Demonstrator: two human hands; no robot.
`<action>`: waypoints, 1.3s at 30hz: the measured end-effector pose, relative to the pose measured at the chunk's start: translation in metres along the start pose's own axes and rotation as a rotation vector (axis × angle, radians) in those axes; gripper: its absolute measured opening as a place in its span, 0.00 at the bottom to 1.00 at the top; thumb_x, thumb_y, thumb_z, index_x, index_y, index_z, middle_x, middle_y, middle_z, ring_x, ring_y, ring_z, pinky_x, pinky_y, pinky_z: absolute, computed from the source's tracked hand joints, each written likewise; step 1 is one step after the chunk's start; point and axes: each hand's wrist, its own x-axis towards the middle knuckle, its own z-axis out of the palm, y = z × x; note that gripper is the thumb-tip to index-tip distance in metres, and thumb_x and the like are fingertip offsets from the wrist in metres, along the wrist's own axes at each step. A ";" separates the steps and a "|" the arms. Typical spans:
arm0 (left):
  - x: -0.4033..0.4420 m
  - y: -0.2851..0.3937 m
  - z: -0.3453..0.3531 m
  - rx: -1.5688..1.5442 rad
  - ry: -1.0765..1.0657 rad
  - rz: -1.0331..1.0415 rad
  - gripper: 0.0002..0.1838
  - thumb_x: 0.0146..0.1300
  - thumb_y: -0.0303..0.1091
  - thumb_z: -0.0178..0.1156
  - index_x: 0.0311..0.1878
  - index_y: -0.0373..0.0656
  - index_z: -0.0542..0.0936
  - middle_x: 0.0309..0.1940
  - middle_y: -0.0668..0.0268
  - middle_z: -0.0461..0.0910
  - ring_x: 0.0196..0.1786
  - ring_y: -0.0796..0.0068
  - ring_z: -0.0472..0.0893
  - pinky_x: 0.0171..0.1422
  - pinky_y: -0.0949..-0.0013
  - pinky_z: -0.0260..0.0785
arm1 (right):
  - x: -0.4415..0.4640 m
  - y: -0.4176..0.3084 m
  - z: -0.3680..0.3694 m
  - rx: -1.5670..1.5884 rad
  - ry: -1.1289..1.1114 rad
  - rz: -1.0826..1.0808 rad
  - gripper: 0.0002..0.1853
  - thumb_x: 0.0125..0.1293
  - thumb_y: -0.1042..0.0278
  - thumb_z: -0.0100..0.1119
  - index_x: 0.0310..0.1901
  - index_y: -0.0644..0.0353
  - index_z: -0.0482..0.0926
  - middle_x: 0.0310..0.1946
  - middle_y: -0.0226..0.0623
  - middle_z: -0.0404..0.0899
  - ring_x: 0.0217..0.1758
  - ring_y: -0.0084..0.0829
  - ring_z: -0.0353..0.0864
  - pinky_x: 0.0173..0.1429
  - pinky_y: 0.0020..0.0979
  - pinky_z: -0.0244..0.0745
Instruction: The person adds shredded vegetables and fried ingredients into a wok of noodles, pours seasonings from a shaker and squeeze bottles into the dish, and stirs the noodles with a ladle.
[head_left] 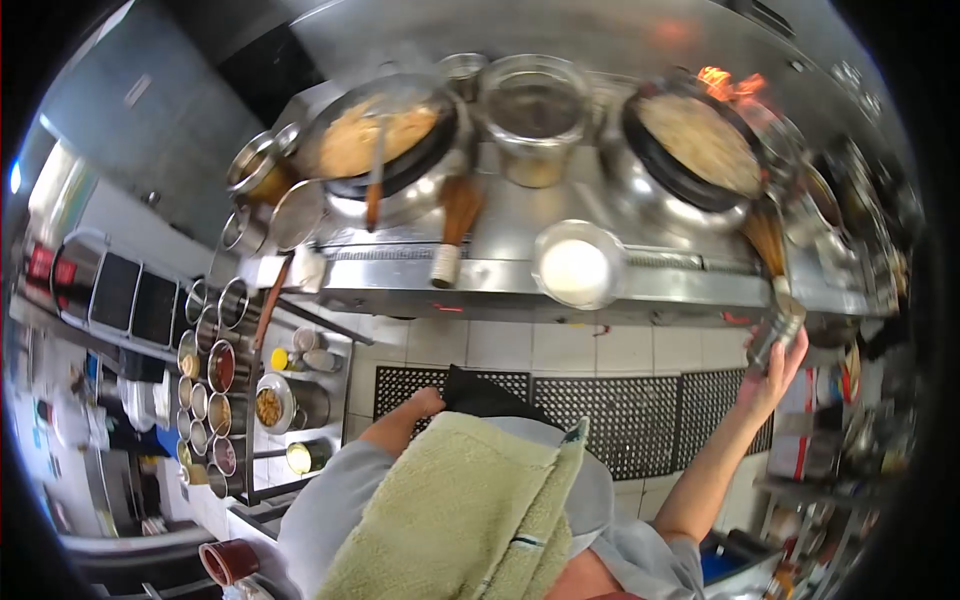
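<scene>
The head view shows a silvery cylinder (pixel 776 332) at the front edge of the stove (pixel 500 262), toward its right end, gripped in the right hand (pixel 772 376). Its wall looks metallic, with bands across it and light and dark streaks; it tilts, its top leaning right, and its lower part is half covered by the fingers. What it contains, and whether it joins anything else, cannot be told. It sits just below the pale handle end of a brush (pixel 763 240), whose brown bristles fan up toward the right wok (pixel 690 198); whether the two touch is unclear. The right arm (pixel 705 475) reaches forward from the short grey sleeve (pixel 655 570), the elbow bent and the forearm slanting up and outward. The right fingers are curled partway around the cylinder, spread only as far as its width, their tips pointing up along its side. The left hand (pixel 428 402) is held low and close to the body, beside a black cloth (pixel 492 396) and above the towel (pixel 450 500); it is small and foreshortened, so how far its fingers open, or whether they have hold of anything, cannot be told. Pale food (pixel 700 143) lies in the right wok, with flames (pixel 732 84) by its far rim. A bowl (pixel 542 283) of something white stands near the stove's front edge, well apart from the cylinder.
</scene>
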 end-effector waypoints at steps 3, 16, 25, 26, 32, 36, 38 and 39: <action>-0.001 -0.106 -0.007 -0.258 -0.030 -0.142 0.18 0.53 0.45 0.63 0.43 0.43 0.85 0.41 0.58 0.86 0.45 0.54 0.84 0.49 0.54 0.77 | 0.037 0.035 0.149 0.156 -0.170 -0.038 0.28 0.68 0.64 0.57 0.66 0.63 0.62 0.51 0.47 0.76 0.46 0.37 0.80 0.42 0.34 0.76; -0.100 -0.335 -0.027 -1.559 0.529 -0.649 0.09 0.63 0.28 0.56 0.45 0.40 0.74 0.29 0.65 0.78 0.24 0.78 0.78 0.21 0.74 0.67 | 0.062 0.277 0.638 -0.470 -0.814 -0.336 0.25 0.54 0.61 0.72 0.53 0.59 0.80 0.47 0.42 0.80 0.49 0.40 0.81 0.55 0.35 0.75; -0.132 -0.266 0.108 -1.678 0.170 -0.581 0.03 0.65 0.27 0.55 0.39 0.43 0.72 0.26 0.64 0.75 0.21 0.73 0.74 0.18 0.70 0.63 | 0.083 0.330 0.728 -0.462 -0.999 -0.446 0.23 0.53 0.64 0.74 0.52 0.58 0.82 0.42 0.39 0.80 0.43 0.34 0.81 0.48 0.30 0.76; -0.130 -0.263 0.107 -1.668 0.161 -0.573 0.03 0.65 0.27 0.55 0.39 0.43 0.72 0.26 0.64 0.75 0.21 0.73 0.73 0.18 0.70 0.63 | 0.086 0.333 0.736 -0.471 -1.004 -0.448 0.23 0.53 0.64 0.74 0.52 0.58 0.82 0.42 0.39 0.80 0.43 0.34 0.81 0.48 0.30 0.76; -0.107 -0.288 0.071 -1.743 0.177 -0.506 0.03 0.65 0.26 0.56 0.39 0.44 0.72 0.26 0.65 0.74 0.21 0.74 0.72 0.18 0.71 0.62 | 0.099 0.350 0.797 -0.455 -0.906 -0.386 0.24 0.55 0.57 0.72 0.52 0.57 0.82 0.43 0.40 0.81 0.46 0.39 0.82 0.50 0.34 0.76; -0.088 -0.340 0.024 -1.980 0.231 -0.462 0.04 0.65 0.25 0.56 0.39 0.44 0.72 0.26 0.66 0.73 0.21 0.74 0.72 0.18 0.71 0.61 | 0.109 0.369 0.826 -0.564 -0.802 -0.385 0.24 0.56 0.56 0.71 0.53 0.56 0.82 0.43 0.41 0.81 0.46 0.40 0.81 0.52 0.35 0.75; -0.083 -0.360 -0.002 -2.067 0.273 -0.480 0.04 0.65 0.24 0.57 0.39 0.45 0.72 0.26 0.67 0.73 0.21 0.74 0.72 0.18 0.71 0.61 | 0.114 0.373 0.830 -0.661 -0.849 -0.372 0.25 0.56 0.56 0.71 0.54 0.56 0.82 0.43 0.41 0.81 0.47 0.41 0.81 0.52 0.35 0.75; -0.080 -0.367 -0.013 -2.059 0.290 -0.494 0.05 0.65 0.24 0.57 0.39 0.45 0.72 0.26 0.67 0.73 0.21 0.74 0.71 0.19 0.72 0.61 | 0.117 0.374 0.830 -0.644 -0.794 -0.371 0.25 0.55 0.56 0.72 0.54 0.56 0.82 0.43 0.41 0.81 0.47 0.41 0.81 0.52 0.35 0.75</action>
